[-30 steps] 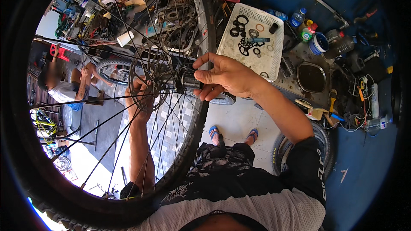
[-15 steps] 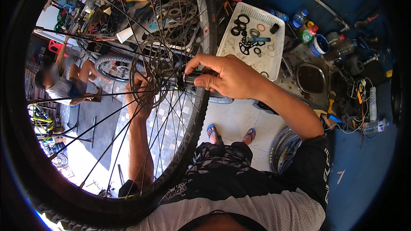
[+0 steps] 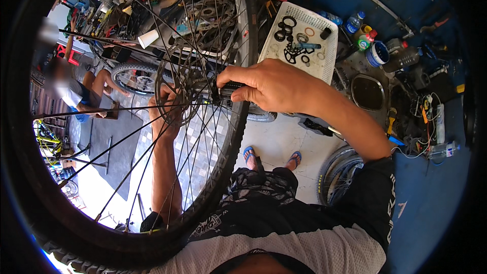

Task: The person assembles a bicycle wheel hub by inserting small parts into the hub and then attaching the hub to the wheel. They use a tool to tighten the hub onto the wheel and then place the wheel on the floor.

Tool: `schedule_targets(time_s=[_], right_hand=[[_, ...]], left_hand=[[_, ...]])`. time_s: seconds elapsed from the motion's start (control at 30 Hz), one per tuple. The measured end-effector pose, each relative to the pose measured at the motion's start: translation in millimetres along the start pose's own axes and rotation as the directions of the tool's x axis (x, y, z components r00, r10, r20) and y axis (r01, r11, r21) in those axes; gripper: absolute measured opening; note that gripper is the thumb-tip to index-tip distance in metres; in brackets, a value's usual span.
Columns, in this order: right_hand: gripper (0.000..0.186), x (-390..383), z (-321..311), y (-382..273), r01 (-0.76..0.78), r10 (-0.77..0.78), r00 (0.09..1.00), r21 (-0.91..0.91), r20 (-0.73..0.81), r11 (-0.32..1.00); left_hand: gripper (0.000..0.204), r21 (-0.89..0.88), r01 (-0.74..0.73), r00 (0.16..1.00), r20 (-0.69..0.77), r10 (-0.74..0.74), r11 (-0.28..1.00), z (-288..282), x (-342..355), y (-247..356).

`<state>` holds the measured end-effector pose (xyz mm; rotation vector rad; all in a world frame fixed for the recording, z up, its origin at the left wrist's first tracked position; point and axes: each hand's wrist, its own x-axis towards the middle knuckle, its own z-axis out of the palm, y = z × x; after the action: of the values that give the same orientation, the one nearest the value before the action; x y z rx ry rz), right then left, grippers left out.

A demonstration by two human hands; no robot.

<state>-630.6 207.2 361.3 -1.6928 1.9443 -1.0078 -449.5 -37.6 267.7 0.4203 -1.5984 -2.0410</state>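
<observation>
A bicycle wheel (image 3: 248, 40) with a black tyre and thin spokes stands large in front of me at the left. Its dark hub (image 3: 200, 90) carries a thin brake disc (image 3: 161, 78). Behind the disc, my left hand (image 3: 166, 116) is closed with bent fingers at the hub's end; spokes and disc partly cover it. On the hub's other side, my right hand (image 3: 271, 87) grips a dark, ridged cylinder that looks like a freehub body (image 3: 229, 91) between thumb and bent fingers. Its inner end sits at the hub.
A white perforated tray (image 3: 324, 63) holds rings, seals and small parts on the bench. Bottles (image 3: 365, 39), a blue-and-white tub (image 3: 377, 54) and a square metal pan (image 3: 368, 93) stand right of it. Tools crowd the wall and left bench. Spare tyres (image 3: 335, 175) lie by my feet. Another person (image 3: 73, 91) sits low at left.
My right wrist has turned and its forearm has swung slightly rightward, the fingers still on the cylinder. My left hand stays put. The other person has shifted posture.
</observation>
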Motion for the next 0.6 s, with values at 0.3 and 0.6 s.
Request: schedule_targets(time_s=[0.3, 0.6], right_hand=[[0.028, -11.1, 32.0, -22.0, -0.119, 0.117, 0.956, 0.009, -0.268, 0.993], [0.045, -8.7, 73.0, -31.7, -0.159, 0.030, 0.896, -0.256, -0.443, 0.954]], left_hand=[[0.022, 0.013, -0.017, 1.000, -0.004, 0.017, 1.000, -0.4, -0.3, -0.8], [0.022, 0.025, 0.012, 1.000, -0.022, -0.011, 1.000, -6.4, -7.0, -1.2]])
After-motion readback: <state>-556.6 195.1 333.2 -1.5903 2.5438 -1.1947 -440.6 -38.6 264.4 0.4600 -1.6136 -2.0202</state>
